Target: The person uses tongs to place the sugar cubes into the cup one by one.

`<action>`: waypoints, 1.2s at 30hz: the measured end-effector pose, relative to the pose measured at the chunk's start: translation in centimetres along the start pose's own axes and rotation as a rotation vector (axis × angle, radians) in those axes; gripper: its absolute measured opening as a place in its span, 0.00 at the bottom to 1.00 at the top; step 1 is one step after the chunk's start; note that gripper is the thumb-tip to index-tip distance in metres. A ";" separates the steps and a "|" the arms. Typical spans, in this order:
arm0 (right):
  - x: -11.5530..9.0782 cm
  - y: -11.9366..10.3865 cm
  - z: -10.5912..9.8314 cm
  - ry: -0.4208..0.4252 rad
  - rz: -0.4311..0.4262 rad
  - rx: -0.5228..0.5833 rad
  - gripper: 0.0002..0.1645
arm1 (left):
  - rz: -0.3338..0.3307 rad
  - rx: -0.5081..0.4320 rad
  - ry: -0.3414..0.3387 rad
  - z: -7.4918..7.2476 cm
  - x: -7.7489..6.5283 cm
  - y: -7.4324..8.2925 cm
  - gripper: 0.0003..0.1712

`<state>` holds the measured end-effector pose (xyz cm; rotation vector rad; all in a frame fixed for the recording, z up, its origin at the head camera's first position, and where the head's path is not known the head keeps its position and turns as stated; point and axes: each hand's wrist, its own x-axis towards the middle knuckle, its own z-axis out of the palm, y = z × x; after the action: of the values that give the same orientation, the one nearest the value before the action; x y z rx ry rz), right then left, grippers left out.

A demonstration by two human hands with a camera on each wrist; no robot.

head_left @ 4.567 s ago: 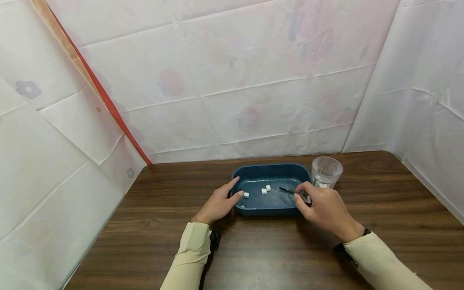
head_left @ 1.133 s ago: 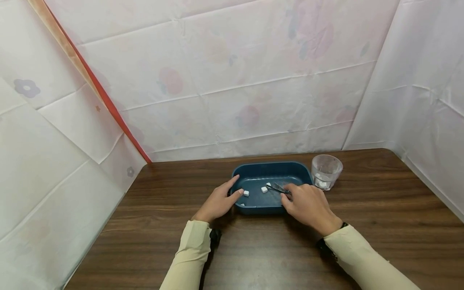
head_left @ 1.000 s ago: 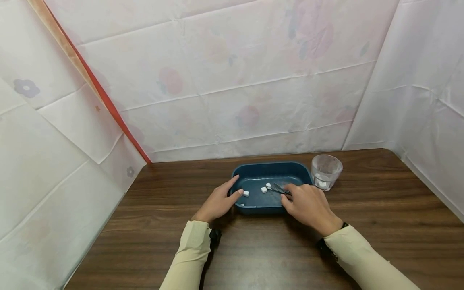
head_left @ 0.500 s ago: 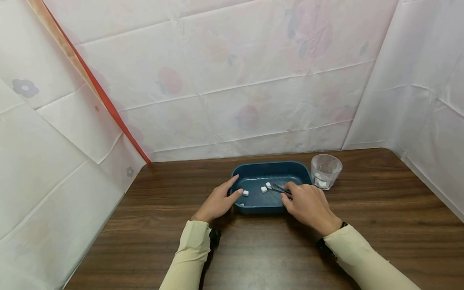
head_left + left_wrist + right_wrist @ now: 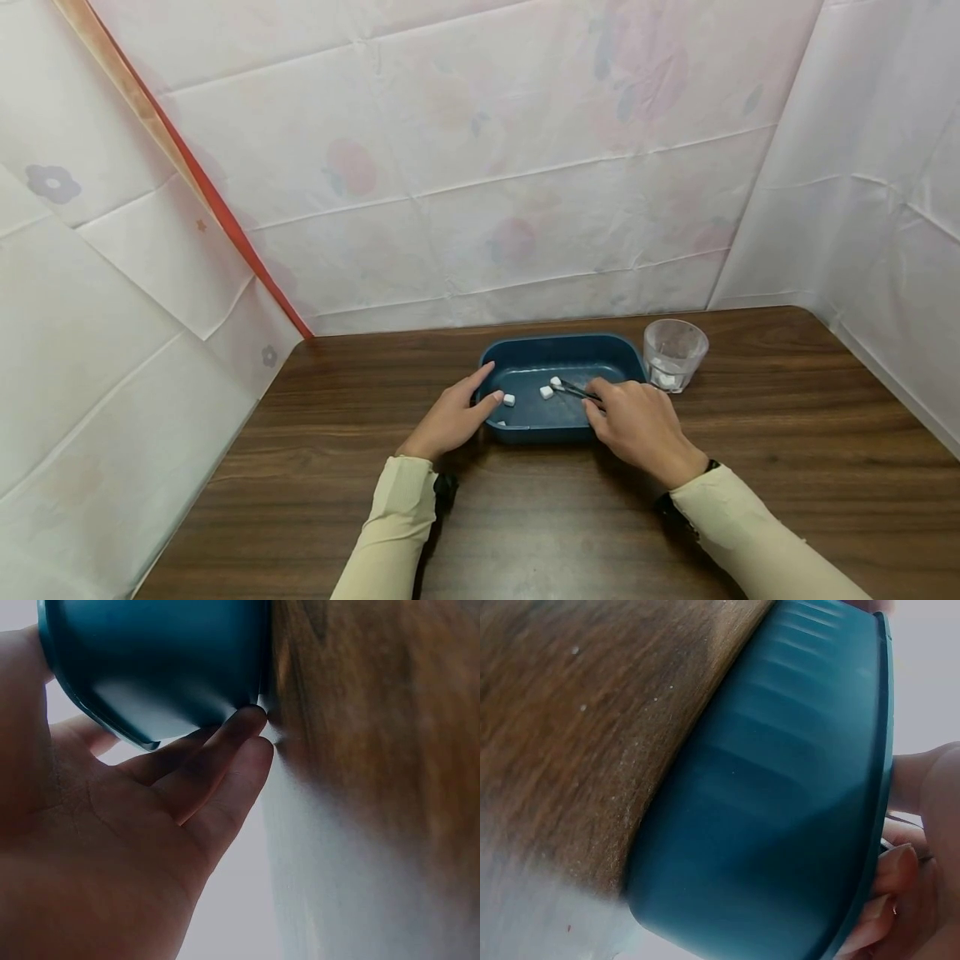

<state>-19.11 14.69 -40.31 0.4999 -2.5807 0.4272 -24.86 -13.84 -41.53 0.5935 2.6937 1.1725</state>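
My left hand [image 5: 447,421] holds the left end of a dark blue rectangular tray [image 5: 525,435], thumb over the rim and some fingers against the outer wall, as the left wrist view shows. My right hand [image 5: 642,429] pinches slim dark tweezers [image 5: 579,391] above the tray's right half. Their tips are at a small white cube [image 5: 555,382], one on either side of it. Another white cube [image 5: 546,392] sits just beside it. Near my left thumb lies a third cube [image 5: 509,401], and a further white piece [image 5: 502,423] is mostly hidden by the front wall.
A clear drinking glass [image 5: 676,354] with several white pieces in its bottom stands close to the tray's right end. The wooden table [image 5: 517,533] meets a pale patterned sheet [image 5: 420,250] at the back.
My right hand has moved left from near the glass, carrying the tweezers to the middle cubes. Over the last second the tweezer arms have drawn together. My left hand stays put.
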 end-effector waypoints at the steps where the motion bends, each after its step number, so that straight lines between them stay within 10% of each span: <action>1: 0.0 0.0 0.0 0.003 -0.004 0.000 0.06 | 0.000 -0.002 0.000 0.0 0.0 0.0 0.39; 36: 0.1 0.2 -0.2 0.066 -0.025 0.037 0.07 | 0.006 0.008 0.001 -0.1 0.1 -0.1 0.39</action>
<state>-19.14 14.91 -40.10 0.5214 -2.5053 0.4762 -25.00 -13.89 -41.54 0.6024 2.7003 1.1645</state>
